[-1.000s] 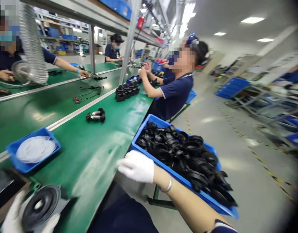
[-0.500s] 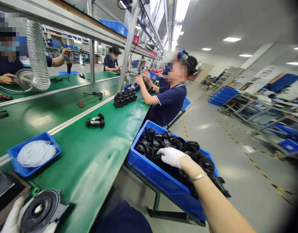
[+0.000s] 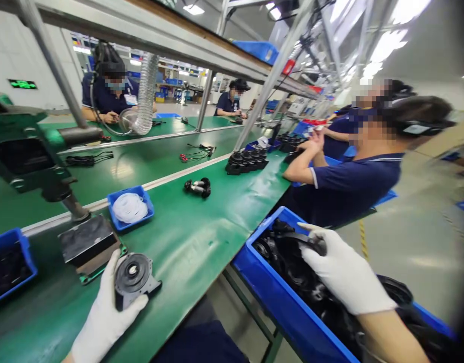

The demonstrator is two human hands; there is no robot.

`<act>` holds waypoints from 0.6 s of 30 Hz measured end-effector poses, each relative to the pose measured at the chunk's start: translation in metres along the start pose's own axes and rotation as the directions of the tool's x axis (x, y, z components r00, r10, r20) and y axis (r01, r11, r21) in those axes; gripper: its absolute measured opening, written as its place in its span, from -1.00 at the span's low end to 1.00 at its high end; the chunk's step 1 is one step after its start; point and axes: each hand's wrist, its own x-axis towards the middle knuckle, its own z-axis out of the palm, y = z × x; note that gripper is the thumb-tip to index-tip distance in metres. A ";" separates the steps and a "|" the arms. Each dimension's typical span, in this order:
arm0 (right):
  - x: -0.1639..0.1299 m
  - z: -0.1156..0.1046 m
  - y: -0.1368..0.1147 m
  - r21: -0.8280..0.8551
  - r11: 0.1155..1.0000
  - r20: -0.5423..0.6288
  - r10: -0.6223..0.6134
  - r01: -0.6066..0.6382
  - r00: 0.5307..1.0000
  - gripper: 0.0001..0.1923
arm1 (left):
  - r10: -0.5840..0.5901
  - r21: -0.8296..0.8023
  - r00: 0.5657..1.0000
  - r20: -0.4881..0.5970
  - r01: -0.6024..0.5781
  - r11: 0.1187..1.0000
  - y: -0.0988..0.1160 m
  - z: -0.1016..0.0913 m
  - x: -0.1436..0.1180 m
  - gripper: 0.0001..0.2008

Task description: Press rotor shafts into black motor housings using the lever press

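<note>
While L hand grips round part, R hand clasps half-hidden blk pc, blue bin cropped.

Right hand now gripping black part, leftmost bin newly visible

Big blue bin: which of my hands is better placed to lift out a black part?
Your right hand, I'd say: it's at the bin, holding a black part, while your left hand holds a round part over the table.
</note>
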 end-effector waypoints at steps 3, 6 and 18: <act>-0.008 0.069 -0.071 0.287 0.854 -0.078 -0.431 0.435 0.899 -0.86 | -0.040 -0.046 0.997 0.062 0.043 0.998 0.015 -0.006 0.000 -0.06; -0.026 0.141 -0.128 0.375 0.490 -0.168 -0.799 0.787 0.577 -0.81 | -0.055 -0.076 0.996 0.076 0.060 0.995 0.024 -0.014 -0.001 -0.06; -0.043 0.163 -0.166 0.610 0.650 -0.093 -0.509 0.453 0.856 -0.59 | -0.125 -0.162 0.988 0.093 0.139 0.977 0.017 -0.037 -0.012 0.04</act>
